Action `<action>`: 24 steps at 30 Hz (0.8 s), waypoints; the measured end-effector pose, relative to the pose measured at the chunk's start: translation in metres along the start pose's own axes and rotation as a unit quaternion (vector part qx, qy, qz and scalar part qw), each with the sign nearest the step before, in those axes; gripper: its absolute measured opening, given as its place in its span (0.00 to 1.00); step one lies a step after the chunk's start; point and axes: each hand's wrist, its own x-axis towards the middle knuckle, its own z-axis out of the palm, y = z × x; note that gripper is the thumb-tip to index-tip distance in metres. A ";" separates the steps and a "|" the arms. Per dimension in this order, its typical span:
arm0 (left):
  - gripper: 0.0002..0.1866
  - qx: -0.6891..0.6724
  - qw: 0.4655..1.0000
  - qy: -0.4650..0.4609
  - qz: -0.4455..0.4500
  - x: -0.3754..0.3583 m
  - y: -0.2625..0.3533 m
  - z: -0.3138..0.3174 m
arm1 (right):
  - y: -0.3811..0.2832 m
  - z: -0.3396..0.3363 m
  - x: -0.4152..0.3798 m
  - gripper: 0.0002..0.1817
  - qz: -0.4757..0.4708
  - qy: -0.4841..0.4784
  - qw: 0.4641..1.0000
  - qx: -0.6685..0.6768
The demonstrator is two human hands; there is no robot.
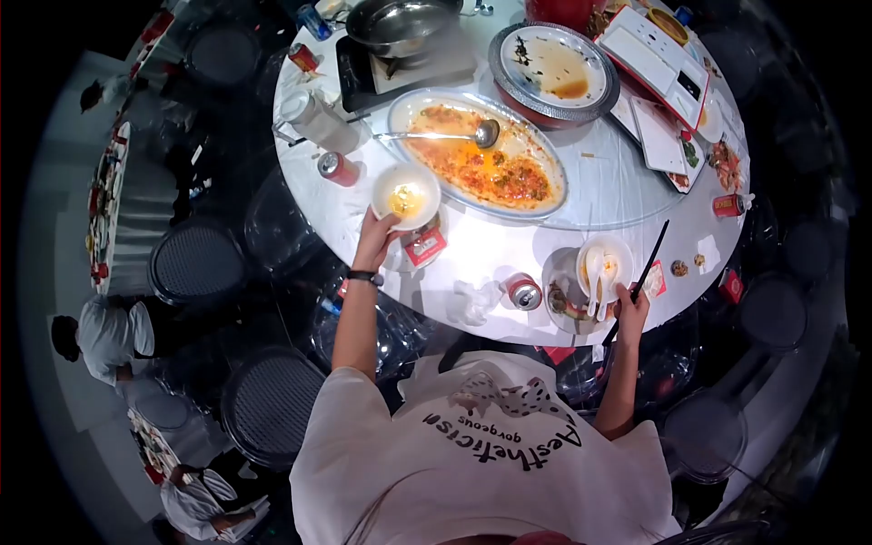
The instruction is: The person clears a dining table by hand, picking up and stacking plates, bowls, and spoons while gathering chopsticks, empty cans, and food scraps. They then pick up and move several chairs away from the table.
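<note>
My left hand point(375, 235) grips the rim of a white bowl point(406, 218) with yellowish leftovers inside, thumb over the near edge. Below that bowl lie a plate and a red packet point(424, 245). My right hand point(631, 312) is closed around dark chopsticks point(656, 245), its fingertips right at the edge of a second white bowl point(619, 250). Two white spoons point(595, 265) rest in this second bowl, which overlaps a plate of scraps point(565, 304). Between my hands stand a soda can point(524, 292) and crumpled clear plastic point(474, 302).
An oval platter point(556, 202) of red, oily leftovers holds a ladle point(486, 134). Behind are a wok point(400, 27), a round dish point(559, 73) and stacked white trays point(649, 54). A pitcher point(322, 123) and red can point(338, 169) stand left. Dark stools point(272, 406) surround the table.
</note>
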 end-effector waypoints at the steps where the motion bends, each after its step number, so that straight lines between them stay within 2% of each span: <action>1: 0.24 0.051 0.998 -0.004 0.027 0.013 0.003 0.010 | -0.005 0.006 -0.004 0.11 0.005 0.011 1.000 0.004; 2: 0.22 0.102 0.993 -0.005 0.054 0.025 0.005 0.020 | -0.010 0.012 -0.009 0.12 0.009 0.021 1.000 0.008; 4: 0.18 0.296 0.935 0.005 0.194 0.046 0.016 0.045 | -0.016 0.018 -0.014 0.12 0.012 0.028 0.999 0.019; 6: 0.14 0.464 0.820 0.017 0.335 0.061 0.027 0.064 | -0.017 0.021 -0.018 0.12 0.010 0.021 0.999 0.034; 9: 0.15 0.602 0.654 -0.027 0.457 0.078 0.034 0.074 | -0.014 0.025 -0.016 0.12 0.001 0.020 1.000 0.017; 11: 0.15 0.643 0.583 -0.050 0.495 0.083 0.032 0.077 | -0.016 0.029 -0.012 0.10 0.001 0.003 1.000 0.011; 13: 0.15 0.639 0.585 -0.037 0.498 0.081 0.032 0.083 | -0.019 0.038 -0.007 0.09 0.005 -0.009 1.000 0.020; 14: 0.15 0.614 0.639 -0.015 0.463 0.071 0.038 0.091 | -0.022 0.045 -0.003 0.09 0.009 -0.031 0.999 0.016; 16: 0.17 0.477 0.839 -0.031 0.261 0.050 0.028 0.092 | -0.029 0.057 0.004 0.09 0.016 -0.077 0.997 0.008; 17: 0.18 0.390 0.908 -0.032 0.149 0.037 0.022 0.090 | -0.033 0.068 0.007 0.08 0.022 -0.104 0.994 0.010; 18: 0.19 0.297 0.949 -0.058 0.085 0.027 0.002 0.084 | -0.039 0.082 0.010 0.08 0.030 -0.138 0.990 0.009; 20: 0.21 0.139 0.984 -0.114 -0.010 -0.007 -0.026 0.083 | -0.045 0.113 0.018 0.08 0.046 -0.209 0.976 -0.021; 22: 0.21 0.044 0.984 -0.164 -0.059 -0.042 -0.045 0.087 | -0.044 0.140 0.028 0.08 0.054 -0.273 0.955 -0.098; 24: 0.19 -0.001 0.982 -0.173 -0.079 -0.060 -0.071 0.086 | -0.035 0.161 0.039 0.09 0.035 -0.328 0.929 -0.168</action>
